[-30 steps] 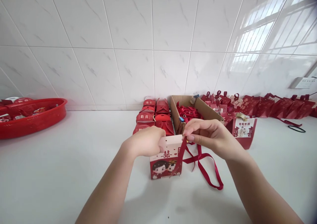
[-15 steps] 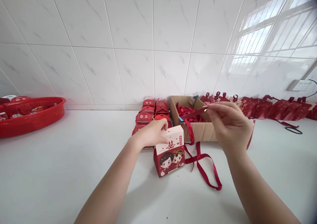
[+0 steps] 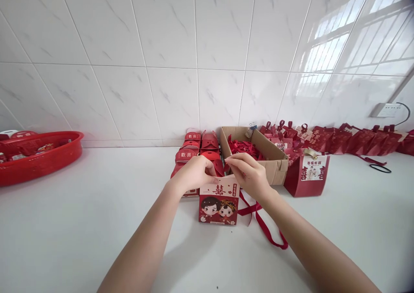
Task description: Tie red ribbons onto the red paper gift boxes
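A small red and cream gift box [image 3: 218, 210], printed with two cartoon figures, stands upright on the white table. My left hand [image 3: 193, 172] grips its top edge from the left, with the fingers behind it. My right hand [image 3: 249, 172] is pinched just above the top right corner of the box, on a dark red strap [image 3: 226, 168] that mostly hides behind the fingers. A length of red ribbon [image 3: 268, 232] lies in a loop on the table below my right wrist.
Behind the hands sits a cardboard box [image 3: 274, 172] of red ribbons. Folded red boxes [image 3: 187, 155] stand to its left, and a finished-looking red gift box [image 3: 310, 176] to its right. More red boxes [image 3: 339, 140] line the wall. A red basin [image 3: 71, 148] is far left.
My right hand has moved left and down from the cardboard box to the gift box's top, bringing the strap. The gift box has turned to face me squarely, my left hand still on it.
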A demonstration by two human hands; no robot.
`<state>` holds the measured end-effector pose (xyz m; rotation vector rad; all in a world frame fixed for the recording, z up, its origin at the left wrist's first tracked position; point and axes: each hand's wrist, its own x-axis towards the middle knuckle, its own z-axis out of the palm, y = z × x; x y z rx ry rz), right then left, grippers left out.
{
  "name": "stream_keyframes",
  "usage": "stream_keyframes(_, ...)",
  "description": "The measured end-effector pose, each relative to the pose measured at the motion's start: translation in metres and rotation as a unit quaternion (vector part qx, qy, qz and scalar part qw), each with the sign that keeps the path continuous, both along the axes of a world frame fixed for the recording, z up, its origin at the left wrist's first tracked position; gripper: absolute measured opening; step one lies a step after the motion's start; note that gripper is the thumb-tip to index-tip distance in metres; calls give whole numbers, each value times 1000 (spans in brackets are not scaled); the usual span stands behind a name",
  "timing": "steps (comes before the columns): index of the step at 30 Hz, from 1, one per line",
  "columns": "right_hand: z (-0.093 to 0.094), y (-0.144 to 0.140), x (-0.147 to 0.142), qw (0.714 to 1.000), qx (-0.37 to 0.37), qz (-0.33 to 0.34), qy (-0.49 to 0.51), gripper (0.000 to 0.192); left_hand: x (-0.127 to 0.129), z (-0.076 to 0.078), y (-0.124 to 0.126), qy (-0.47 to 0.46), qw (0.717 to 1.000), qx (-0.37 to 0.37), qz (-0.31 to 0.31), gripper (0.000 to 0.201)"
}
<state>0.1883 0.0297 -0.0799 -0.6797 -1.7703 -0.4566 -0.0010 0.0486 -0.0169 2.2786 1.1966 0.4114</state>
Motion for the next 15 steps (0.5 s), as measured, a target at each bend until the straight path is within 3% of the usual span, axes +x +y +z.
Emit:
stream_keyframes(4, -6, 2, -4, 995, -84, 52, -15, 18, 0, 0, 1, 15, 1000, 3, -10, 16)
stream_keyframes(8, -2, -4, -11, 968, -228, 82, 64, 14, 1, 1, 1, 36, 999, -8, -10, 14)
stream_keyframes(12, 1, -9, -16, 932, -329, 68, 136, 13, 1, 3, -1, 46, 999, -13, -6, 12)
stream_keyframes(15, 1, -10, -17, 926, -352, 45, 127, 13, 0, 2, -2, 57, 998, -12, -7, 12)
